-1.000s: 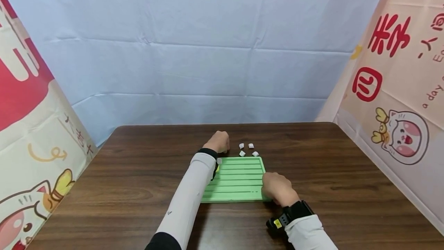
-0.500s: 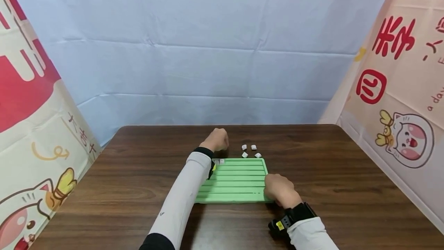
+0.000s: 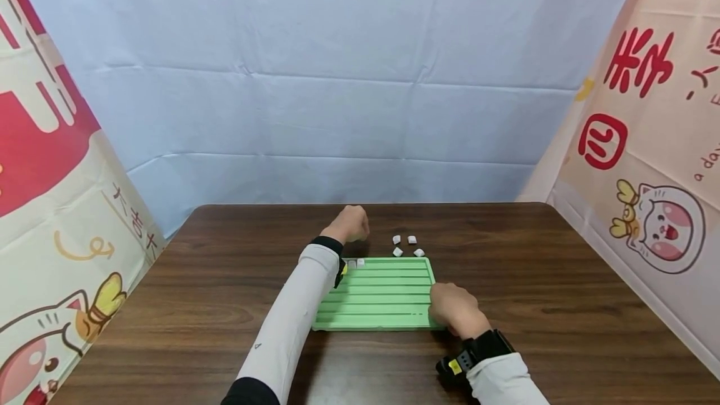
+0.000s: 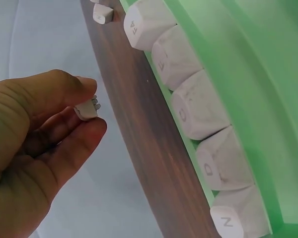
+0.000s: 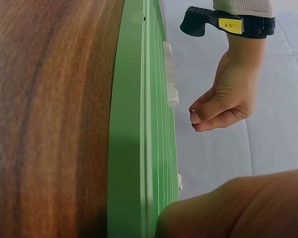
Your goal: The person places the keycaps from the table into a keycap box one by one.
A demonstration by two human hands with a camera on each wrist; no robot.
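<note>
My left hand [image 3: 350, 224] is raised beyond the back left corner of the green ridged tray [image 3: 382, 299]. In the left wrist view, its thumb and fingers pinch a small white keycap [image 4: 87, 110], stem side showing. Beside it, a row of white lettered keycaps [image 4: 201, 106] lies along the tray's back slot; one near keycap reads N. The head view shows only the right end of that row, the rest hidden by the left arm. My right hand [image 3: 455, 308] grips the tray's right edge near the front corner, fingertips mostly hidden.
Several loose white keycaps [image 3: 397, 252] lie on the brown wooden table [image 3: 506, 267] just behind the tray. A pale blue cloth [image 3: 337, 111] hangs past the table's back edge. Printed cloths [image 3: 652, 224] flank both sides.
My left hand has shifted slightly left and farther back, uncovering keycaps at the tray's back left. The head view has moved a little. The right hand stays at the tray's edge.
</note>
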